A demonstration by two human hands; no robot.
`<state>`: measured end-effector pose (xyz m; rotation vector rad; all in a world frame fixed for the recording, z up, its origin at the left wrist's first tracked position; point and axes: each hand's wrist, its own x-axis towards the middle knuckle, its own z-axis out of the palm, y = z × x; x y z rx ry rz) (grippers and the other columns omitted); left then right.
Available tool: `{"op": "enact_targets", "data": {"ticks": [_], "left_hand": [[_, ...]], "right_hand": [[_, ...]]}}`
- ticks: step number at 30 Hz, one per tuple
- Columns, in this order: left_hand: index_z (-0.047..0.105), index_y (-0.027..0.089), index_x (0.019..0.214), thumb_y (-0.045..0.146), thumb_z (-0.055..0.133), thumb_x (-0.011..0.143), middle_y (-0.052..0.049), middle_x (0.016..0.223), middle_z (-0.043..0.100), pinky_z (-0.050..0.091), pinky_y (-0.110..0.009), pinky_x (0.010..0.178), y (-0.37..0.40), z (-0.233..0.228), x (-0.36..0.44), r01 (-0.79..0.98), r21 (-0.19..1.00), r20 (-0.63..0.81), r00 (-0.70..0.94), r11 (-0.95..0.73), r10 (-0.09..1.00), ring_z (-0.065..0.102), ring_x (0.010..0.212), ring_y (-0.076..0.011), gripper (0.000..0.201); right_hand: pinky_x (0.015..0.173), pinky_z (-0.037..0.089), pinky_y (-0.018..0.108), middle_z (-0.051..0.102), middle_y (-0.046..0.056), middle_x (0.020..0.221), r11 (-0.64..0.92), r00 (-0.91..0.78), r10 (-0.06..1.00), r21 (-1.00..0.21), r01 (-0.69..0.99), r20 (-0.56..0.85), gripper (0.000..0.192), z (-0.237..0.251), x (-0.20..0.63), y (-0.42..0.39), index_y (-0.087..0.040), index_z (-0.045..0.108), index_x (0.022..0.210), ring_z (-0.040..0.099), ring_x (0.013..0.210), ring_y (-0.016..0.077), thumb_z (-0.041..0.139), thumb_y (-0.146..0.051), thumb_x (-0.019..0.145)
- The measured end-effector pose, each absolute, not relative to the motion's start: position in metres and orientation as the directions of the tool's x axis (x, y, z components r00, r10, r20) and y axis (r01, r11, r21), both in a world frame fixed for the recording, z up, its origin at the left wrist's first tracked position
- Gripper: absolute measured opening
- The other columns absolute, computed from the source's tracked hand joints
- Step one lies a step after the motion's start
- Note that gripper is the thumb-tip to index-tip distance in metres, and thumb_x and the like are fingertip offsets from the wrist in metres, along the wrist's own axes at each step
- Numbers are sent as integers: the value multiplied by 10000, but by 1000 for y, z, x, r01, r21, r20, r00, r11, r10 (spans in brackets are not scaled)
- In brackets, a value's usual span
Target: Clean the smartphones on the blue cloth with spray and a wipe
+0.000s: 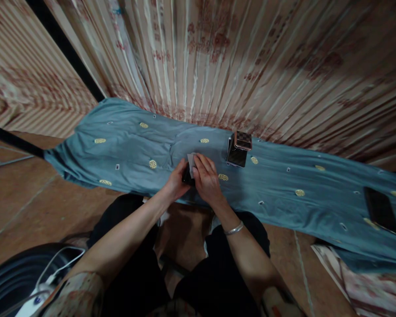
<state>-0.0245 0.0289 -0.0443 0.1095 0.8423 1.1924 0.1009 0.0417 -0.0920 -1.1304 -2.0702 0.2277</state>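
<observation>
2 hands meet over a blue cloth (119, 145): the left hand (177, 181) closes around 1 small dark object (187, 178), the right hand (207, 178) pinches 1 white card (191, 161) against it. 1 checkered box (239, 149) stands nearby; 1 phone (381, 209) lies far right.

A cloth (125, 145) lay spread on the floor (23, 198) before a curtain (218, 57). On it stood a box (239, 149) at centre. A phone (381, 209) lay far right.

Both hands, left hand (177, 179) and right hand (207, 179), clasp a small dark object (188, 176) over blue cloth (125, 149).
</observation>
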Motion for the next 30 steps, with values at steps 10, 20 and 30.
{"op": "enact_targets", "data": {"ticks": [10,20,30], "left_hand": [[757,166,1022,371,370,1083,-53,831,739,532,-266,757,30,-54,-26,-784,453,-502,167,423,848,685,766,-174,443],[753,126,1132,339,396,1078,-70,883,759,538,-275,853,33,-56,-25,-791,472,-504,121,389,855,706,831,-180,419],[746,95,1062,341,321,1096,-111,892,768,542,-293,862,32,-42,-22,-763,519,-521,75,385,850,713,875,-204,492]], "right_hand": [[1210,465,500,639,138,1484,624,-415,773,-464,628,480,487,-96,107,48,-159,603,1471,562,1402,260,344,-180,1059],[1224,468,490,667,126,1450,642,-432,759,-454,618,487,505,-99,104,46,-181,608,1471,576,1400,249,368,-123,1031],[1230,460,480,652,156,1467,653,-450,748,-420,630,488,511,-98,103,43,-110,620,1448,570,1409,261,338,-106,1022]]}}
